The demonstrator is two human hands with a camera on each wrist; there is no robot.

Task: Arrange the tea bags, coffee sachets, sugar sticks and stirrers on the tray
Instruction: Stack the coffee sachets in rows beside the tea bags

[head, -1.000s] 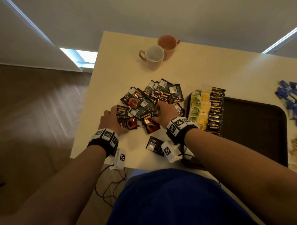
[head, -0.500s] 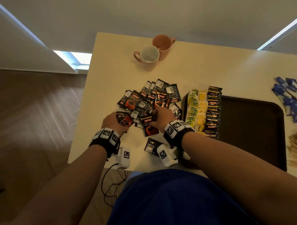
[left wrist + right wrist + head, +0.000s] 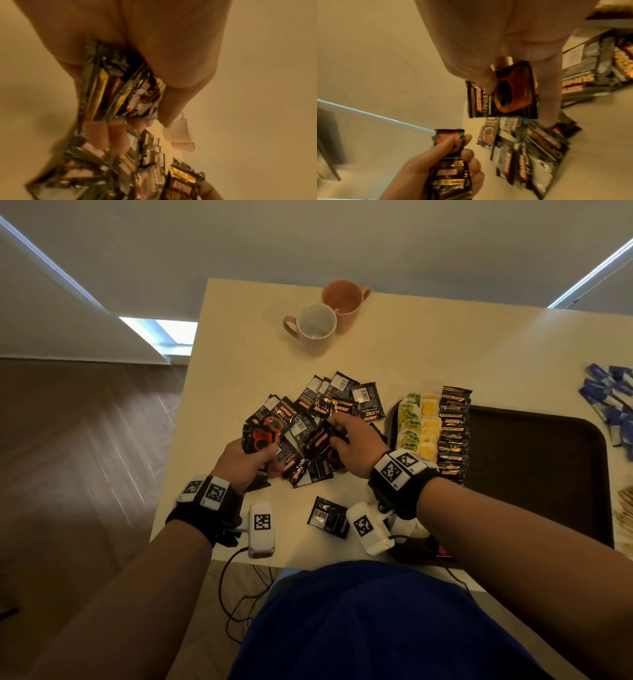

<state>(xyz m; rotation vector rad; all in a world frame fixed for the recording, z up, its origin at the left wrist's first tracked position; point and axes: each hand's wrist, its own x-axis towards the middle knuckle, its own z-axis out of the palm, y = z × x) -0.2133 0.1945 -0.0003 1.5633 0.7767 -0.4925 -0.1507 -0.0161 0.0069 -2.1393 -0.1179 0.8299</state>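
Note:
A heap of black coffee sachets (image 3: 329, 409) lies on the cream table left of the dark brown tray (image 3: 534, 460). My left hand (image 3: 251, 455) grips a small stack of coffee sachets (image 3: 123, 92), raised off the table; that stack (image 3: 449, 162) also shows in the right wrist view. My right hand (image 3: 347, 445) pinches one coffee sachet (image 3: 503, 93) just above the heap. On the tray's left end lie rows of green and yellow tea bags (image 3: 419, 422) and a column of coffee sachets (image 3: 452, 429).
Two pink mugs (image 3: 325, 316) stand at the back of the table. One lone sachet (image 3: 327, 517) lies near the front edge. Blue sugar sticks (image 3: 613, 402) and wooden stirrers (image 3: 625, 508) lie at the right, beyond the tray.
Both hands have lifted from the heap: the left now holds a gathered stack up off the table, and the right has picked one sachet up from the pile.

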